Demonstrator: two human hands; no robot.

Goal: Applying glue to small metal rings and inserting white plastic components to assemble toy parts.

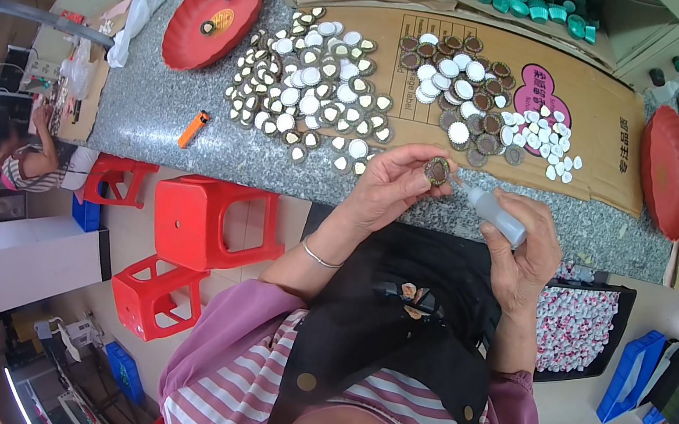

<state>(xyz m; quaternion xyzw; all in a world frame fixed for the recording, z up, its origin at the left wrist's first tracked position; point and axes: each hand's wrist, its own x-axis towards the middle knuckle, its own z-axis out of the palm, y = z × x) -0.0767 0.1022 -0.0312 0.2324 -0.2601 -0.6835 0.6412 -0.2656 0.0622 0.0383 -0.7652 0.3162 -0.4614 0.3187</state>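
Between the thumb and fingers of my left hand (383, 190) is a small round brown disc with a greenish ruffled rim (437, 171). My right hand (531, 253) grips a translucent squeeze bottle (499, 216), its narrow nozzle tilted up toward the disc; whether the tip touches it is too small to tell. Just beyond my hands lies a pile of brown ruffled discs (490, 122) mixed with white round ones (458, 133). Small white pieces (556, 145) are scattered to its right. Farther left, many dark-rimmed discs topped with pale pieces (355, 115) cover the cardboard and counter.
Flattened cardboard (602, 178) covers much of the grey speckled counter (142, 114). Red scalloped trays stand at left (241, 19) and right (667, 175). An orange lighter (193, 128) lies left. Green cups (501, 2) fill the back shelf. Red stools (209, 222) and another person (37, 155) are at left.
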